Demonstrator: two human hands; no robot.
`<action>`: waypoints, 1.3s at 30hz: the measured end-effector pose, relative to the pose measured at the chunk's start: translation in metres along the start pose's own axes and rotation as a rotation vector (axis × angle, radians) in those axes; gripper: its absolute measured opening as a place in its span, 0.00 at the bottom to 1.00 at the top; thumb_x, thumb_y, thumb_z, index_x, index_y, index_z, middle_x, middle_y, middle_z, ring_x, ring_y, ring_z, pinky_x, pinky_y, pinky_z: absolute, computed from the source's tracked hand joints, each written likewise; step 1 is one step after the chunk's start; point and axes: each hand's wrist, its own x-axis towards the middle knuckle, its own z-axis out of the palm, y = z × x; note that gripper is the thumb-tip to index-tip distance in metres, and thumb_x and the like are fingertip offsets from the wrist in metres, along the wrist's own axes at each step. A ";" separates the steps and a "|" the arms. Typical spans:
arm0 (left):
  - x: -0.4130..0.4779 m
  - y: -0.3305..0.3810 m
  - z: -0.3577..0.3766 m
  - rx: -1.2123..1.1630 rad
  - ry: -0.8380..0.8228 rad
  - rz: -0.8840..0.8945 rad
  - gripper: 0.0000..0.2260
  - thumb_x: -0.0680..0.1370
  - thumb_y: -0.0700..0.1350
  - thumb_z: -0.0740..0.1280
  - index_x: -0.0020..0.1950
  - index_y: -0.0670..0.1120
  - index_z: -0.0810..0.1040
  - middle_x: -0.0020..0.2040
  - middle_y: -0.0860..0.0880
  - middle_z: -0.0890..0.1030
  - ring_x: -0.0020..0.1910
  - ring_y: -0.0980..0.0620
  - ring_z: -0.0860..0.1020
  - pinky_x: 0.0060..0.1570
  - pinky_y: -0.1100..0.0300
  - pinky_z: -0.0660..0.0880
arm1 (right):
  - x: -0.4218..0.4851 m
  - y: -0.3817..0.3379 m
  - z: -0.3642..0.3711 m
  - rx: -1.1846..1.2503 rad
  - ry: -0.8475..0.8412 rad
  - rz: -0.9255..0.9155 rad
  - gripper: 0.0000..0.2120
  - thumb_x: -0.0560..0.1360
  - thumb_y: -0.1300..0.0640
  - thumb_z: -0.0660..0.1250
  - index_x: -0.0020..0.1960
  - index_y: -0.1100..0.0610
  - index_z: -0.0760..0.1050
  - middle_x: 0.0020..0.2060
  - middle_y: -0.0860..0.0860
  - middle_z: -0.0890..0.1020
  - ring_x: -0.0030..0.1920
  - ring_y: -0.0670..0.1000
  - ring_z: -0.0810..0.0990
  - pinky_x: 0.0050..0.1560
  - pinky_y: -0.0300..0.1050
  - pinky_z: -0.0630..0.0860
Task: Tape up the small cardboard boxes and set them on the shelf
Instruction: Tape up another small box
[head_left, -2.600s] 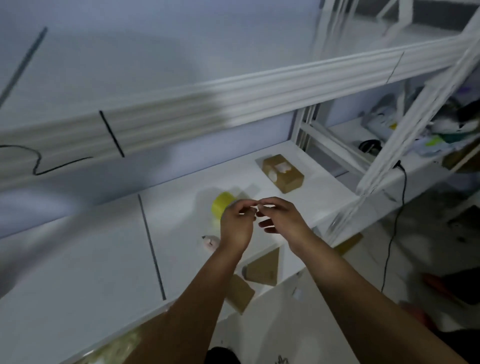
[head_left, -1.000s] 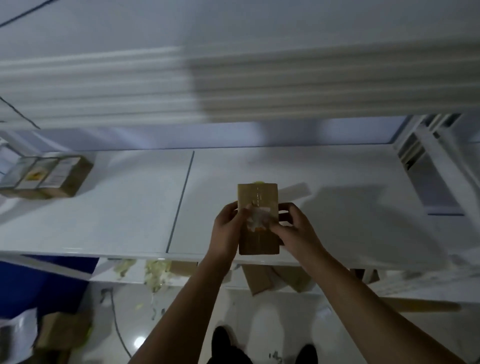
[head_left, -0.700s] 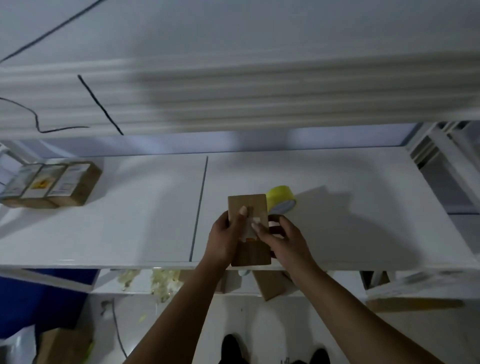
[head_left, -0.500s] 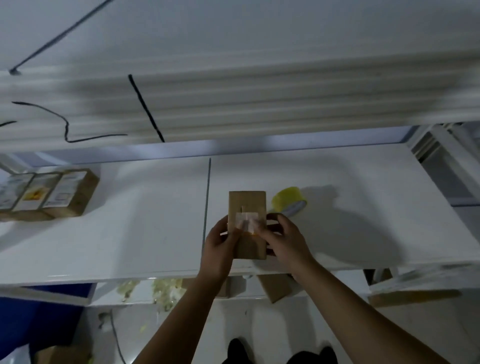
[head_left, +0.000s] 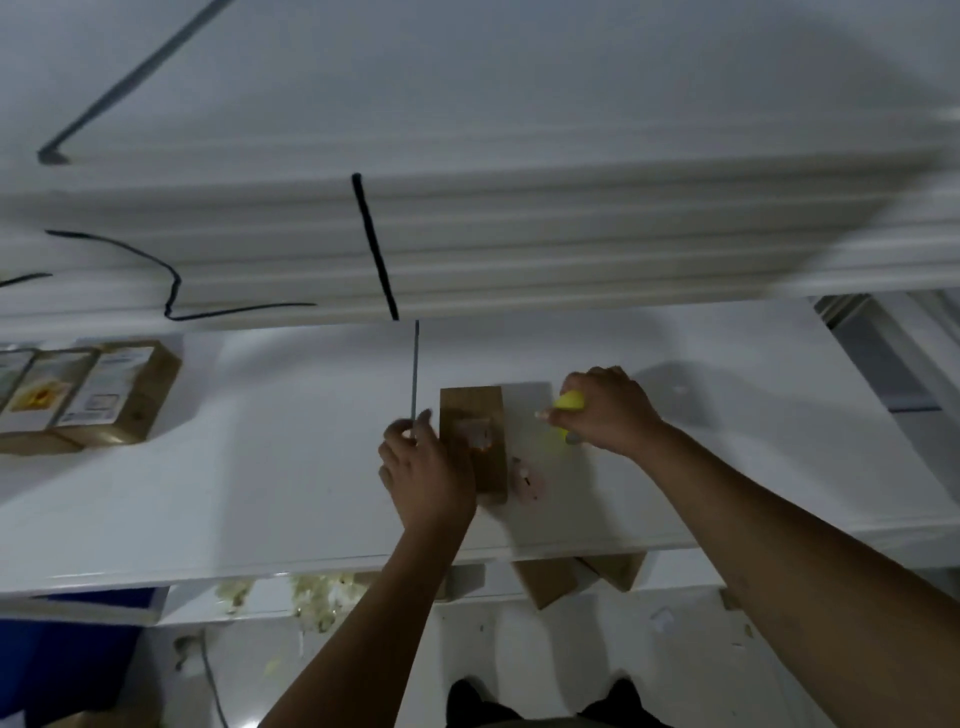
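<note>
A small brown cardboard box (head_left: 475, 415) lies on the white shelf (head_left: 260, 467), with a short strip of clear tape across its top. My left hand (head_left: 426, 470) holds the box by its left side. My right hand (head_left: 605, 410), to the right of the box, is closed over the yellow tape roll (head_left: 569, 402), which is mostly hidden under the fingers. A small pinkish object (head_left: 527, 480) lies on the shelf just right of the box.
Three labelled cardboard boxes (head_left: 78, 397) stand in a row at the shelf's far left. An upper shelf (head_left: 519, 234) overhangs the back. Below the front edge are more cardboard boxes (head_left: 550, 579) and crumpled tape scraps (head_left: 311, 597).
My right hand has left the box and moved right onto the yellow tape roll. The box has come down onto the shelf, still held by my left hand.
</note>
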 end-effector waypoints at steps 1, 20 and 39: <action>0.003 0.007 -0.001 0.014 0.036 0.138 0.19 0.84 0.49 0.65 0.74 0.44 0.75 0.72 0.39 0.72 0.70 0.37 0.71 0.67 0.44 0.72 | 0.002 -0.001 -0.001 0.015 -0.017 0.001 0.18 0.73 0.39 0.73 0.50 0.53 0.81 0.50 0.54 0.80 0.57 0.57 0.77 0.53 0.49 0.75; 0.040 0.087 0.071 -0.026 -0.480 0.457 0.08 0.85 0.41 0.62 0.62 0.44 0.79 0.59 0.42 0.80 0.62 0.40 0.75 0.59 0.46 0.74 | -0.024 0.029 -0.014 0.215 0.117 -0.080 0.12 0.74 0.51 0.76 0.43 0.55 0.74 0.42 0.50 0.76 0.53 0.54 0.69 0.45 0.46 0.63; 0.048 -0.004 -0.075 -0.925 -0.603 -0.208 0.07 0.79 0.38 0.75 0.56 0.37 0.86 0.50 0.39 0.89 0.49 0.45 0.89 0.47 0.59 0.85 | -0.024 -0.018 -0.037 0.698 -0.117 -0.165 0.19 0.78 0.54 0.74 0.35 0.54 0.69 0.31 0.47 0.67 0.35 0.47 0.67 0.40 0.47 0.61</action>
